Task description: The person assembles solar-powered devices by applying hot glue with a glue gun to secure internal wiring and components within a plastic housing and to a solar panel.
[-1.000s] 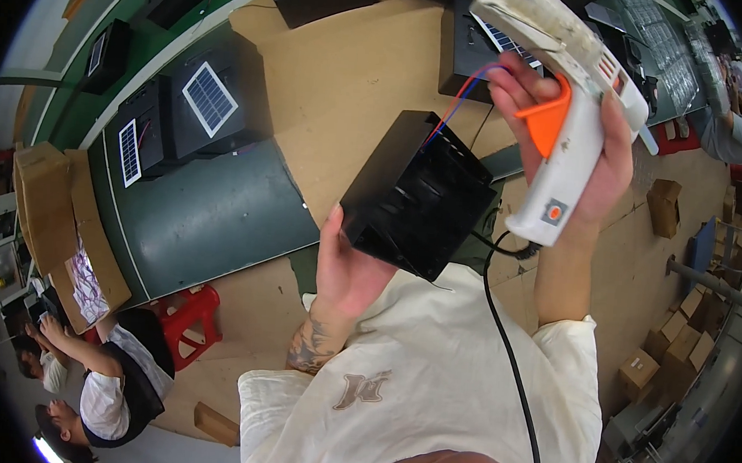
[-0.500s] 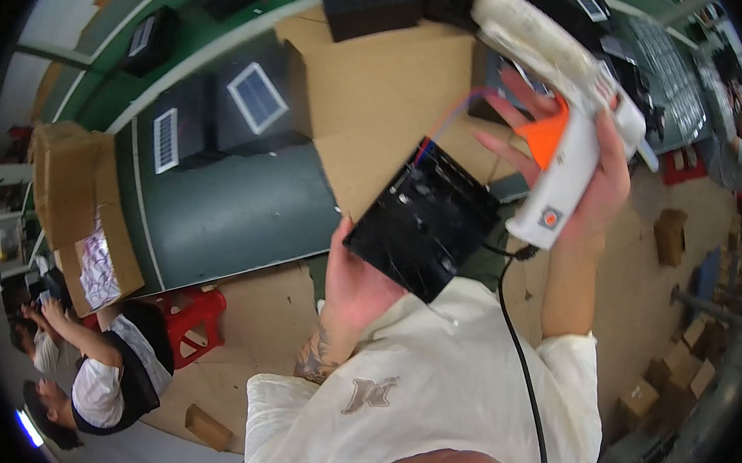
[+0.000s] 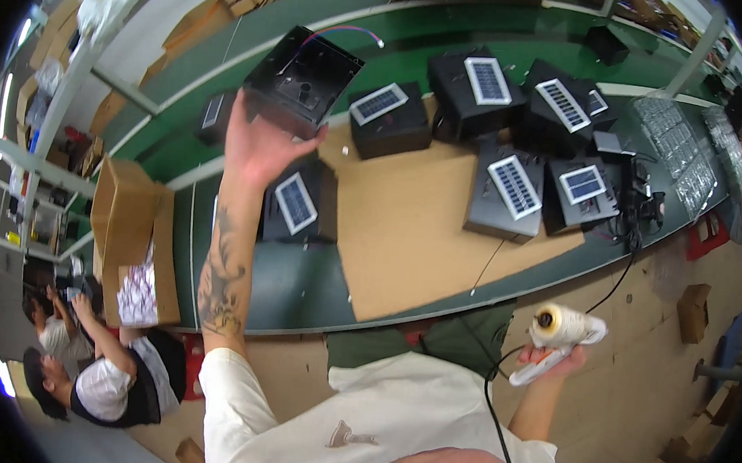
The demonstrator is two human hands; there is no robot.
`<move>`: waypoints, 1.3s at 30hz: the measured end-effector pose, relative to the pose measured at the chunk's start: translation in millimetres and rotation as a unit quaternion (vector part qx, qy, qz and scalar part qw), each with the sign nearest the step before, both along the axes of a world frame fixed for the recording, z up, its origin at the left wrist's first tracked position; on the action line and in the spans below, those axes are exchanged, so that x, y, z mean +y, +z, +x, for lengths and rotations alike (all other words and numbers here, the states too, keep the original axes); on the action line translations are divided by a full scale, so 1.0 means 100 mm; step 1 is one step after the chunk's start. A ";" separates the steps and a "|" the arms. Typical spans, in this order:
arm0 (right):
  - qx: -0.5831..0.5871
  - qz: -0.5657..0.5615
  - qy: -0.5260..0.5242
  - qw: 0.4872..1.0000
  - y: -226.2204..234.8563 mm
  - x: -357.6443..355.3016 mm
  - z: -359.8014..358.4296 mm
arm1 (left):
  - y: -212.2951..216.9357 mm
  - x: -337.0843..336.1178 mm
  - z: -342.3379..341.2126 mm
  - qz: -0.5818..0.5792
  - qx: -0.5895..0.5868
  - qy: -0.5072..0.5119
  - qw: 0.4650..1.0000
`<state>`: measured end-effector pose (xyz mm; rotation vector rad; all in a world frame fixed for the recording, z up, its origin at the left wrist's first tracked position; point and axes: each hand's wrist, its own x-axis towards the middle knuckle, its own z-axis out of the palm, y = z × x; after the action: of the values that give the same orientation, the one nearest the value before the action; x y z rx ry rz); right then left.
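Note:
My left hand [image 3: 260, 151] reaches out to the far left and grips an open black plastic box [image 3: 313, 71] by its near side. A thin red-and-blue wire [image 3: 351, 30] with a small white plug sticks out over the box's far edge. Low on the right, my right hand [image 3: 570, 362] is wrapped round a white glue gun [image 3: 564, 328] with an orange trigger. The gun's nozzle end is turned toward me, and its black cord [image 3: 490, 395] runs down beside my shirt.
Several black boxes with small solar panels [image 3: 513, 187] stand round a cardboard sheet [image 3: 396, 242] on the green bench [image 3: 298, 291]. Behind runs a green belt [image 3: 400, 57]. An open carton [image 3: 133, 249] of small packets is at the left, near a seated person [image 3: 124, 378].
My left hand has carried the black box from before my chest up and away to the far left. My right hand has lowered the glue gun to the right, away from the box.

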<state>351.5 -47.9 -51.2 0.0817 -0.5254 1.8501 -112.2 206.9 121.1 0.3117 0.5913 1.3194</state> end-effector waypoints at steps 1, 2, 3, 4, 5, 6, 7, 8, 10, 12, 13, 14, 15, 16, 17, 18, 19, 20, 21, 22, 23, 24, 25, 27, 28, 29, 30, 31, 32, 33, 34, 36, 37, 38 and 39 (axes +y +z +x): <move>0.001 0.013 -0.012 1.000 -0.14 0.00 0.03 | 0.03 0.38 0.06 -0.014 0.026 0.004 1.000; 0.040 -0.002 -0.030 0.999 -0.31 -0.02 0.10 | 0.01 0.74 0.11 -0.026 0.009 -0.010 1.000; 0.078 -0.016 -0.045 0.996 -0.38 -0.04 0.18 | -0.02 1.09 0.19 -0.047 0.042 -0.019 0.998; 0.071 -0.007 -0.061 0.996 -0.41 -0.06 0.23 | -0.10 1.43 0.31 -0.046 0.055 -0.040 0.997; 0.085 -0.009 -0.071 0.994 -0.44 -0.05 0.25 | -0.18 1.72 0.43 -0.044 0.069 -0.059 0.995; 0.099 -0.011 -0.079 0.992 -0.47 -0.03 0.28 | -0.29 1.99 0.48 -0.035 0.063 -0.071 0.995; 0.094 -0.006 -0.087 0.992 -0.48 -0.01 0.29 | -0.45 2.23 0.46 -0.053 0.089 -0.101 0.990; 0.084 -0.029 -0.105 0.990 -0.47 0.01 0.32 | -0.56 2.42 0.48 -0.072 0.114 -0.126 0.983; -0.014 -0.128 -0.167 0.978 -0.48 0.03 0.38 | -0.81 2.67 0.46 -0.069 0.099 -0.129 0.984; 0.061 -0.091 -0.142 0.984 -0.52 0.07 0.34 | -0.96 2.78 0.42 -0.091 0.113 -0.101 0.984; 0.076 -0.082 -0.150 0.982 -0.63 0.01 0.32 | -0.97 2.92 0.53 -0.114 0.138 -0.071 0.981; 0.089 -0.078 -0.159 0.980 -0.69 -0.03 0.31 | -0.94 2.98 0.68 -0.135 0.176 -0.045 0.974; 0.085 -0.093 -0.143 0.982 -0.67 -0.13 0.27 | -0.94 3.07 0.91 -0.158 0.210 -0.036 0.964; 0.077 -0.105 -0.120 0.984 -0.69 -0.16 0.27 | -0.95 3.08 0.91 -0.150 0.296 -0.079 0.940; 0.071 -0.115 -0.099 0.986 -0.69 -0.15 0.27 | -0.98 3.07 0.77 -0.143 0.380 -0.124 0.906; 0.066 -0.122 -0.082 0.987 -0.72 -0.11 0.28 | -0.96 3.03 0.49 -0.155 0.383 -0.106 0.905; 0.059 -0.129 -0.072 0.987 -0.73 -0.06 0.28 | -0.96 2.99 0.19 -0.010 0.541 -0.091 0.836; 0.053 -0.136 -0.064 0.987 -0.76 -0.01 0.29 | -0.88 2.84 -0.03 0.132 0.674 -0.078 0.722; 0.048 -0.141 -0.060 0.987 -0.80 0.03 0.30 | -0.79 2.70 -0.20 0.151 0.754 0.066 0.637; 0.034 -0.144 -0.071 0.986 -0.77 0.02 0.27 | -0.73 2.68 -0.27 0.141 0.820 0.118 0.541; 0.028 -0.146 -0.068 0.987 -0.85 0.04 0.29 | -0.66 2.61 -0.40 0.120 0.879 0.176 0.427; 0.019 -0.145 -0.053 0.988 -0.95 0.00 0.34 | -0.66 2.61 -0.49 0.116 0.881 0.179 0.423; 0.022 -0.140 -0.046 0.989 -1.01 -0.01 0.35 | -0.71 2.67 -0.63 0.059 0.923 0.073 0.372; -0.044 -0.102 -0.015 0.994 -1.08 -0.05 0.36 | -0.88 2.72 -0.67 0.005 0.948 -0.034 0.317; -0.039 -0.096 -0.008 0.995 -1.05 -0.09 0.33 | -0.97 2.69 -0.57 -0.047 0.940 -0.043 0.334; -0.038 -0.092 -0.014 0.995 -1.03 -0.12 0.31 | -1.00 2.67 -0.48 -0.099 0.930 -0.051 0.350; -0.042 -0.100 -0.006 0.994 -1.01 -0.16 0.29 | -0.98 2.68 -0.45 -0.117 0.918 -0.064 0.373; -0.044 -0.107 0.002 0.993 -0.98 -0.21 0.27 | -0.94 2.66 -0.42 -0.109 0.920 -0.063 0.372; -0.042 -0.103 -0.005 0.994 -0.97 -0.28 0.23 | -0.89 2.62 -0.42 -0.109 0.912 -0.046 0.392; -0.014 -0.139 -0.040 0.989 -0.96 -0.37 0.18 | -0.84 2.57 -0.43 -0.109 0.905 -0.030 0.411; 0.014 -0.175 -0.073 0.982 -0.96 -0.43 0.15 | -0.73 2.46 -0.42 -0.088 0.906 -0.012 0.415; 0.012 -0.139 -0.068 0.988 -1.04 -0.46 0.18 | -0.46 2.31 -0.54 -0.015 0.919 0.018 0.394; 0.006 -0.108 -0.058 0.992 -1.06 -0.46 0.21 | -0.32 2.21 -0.60 0.051 0.925 0.044 0.374; 0.006 -0.053 -0.023 0.998 -1.08 -0.45 0.24 | -0.17 2.12 -0.66 0.074 0.933 0.049 0.350; 0.008 -0.056 -0.028 0.998 -1.09 -0.45 0.24 | 0.03 1.95 -0.59 0.126 0.937 0.039 0.323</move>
<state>375.1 -93.1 -160.2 0.0064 -0.4067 1.8184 -171.6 402.1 124.4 2.2549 2.3096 0.4047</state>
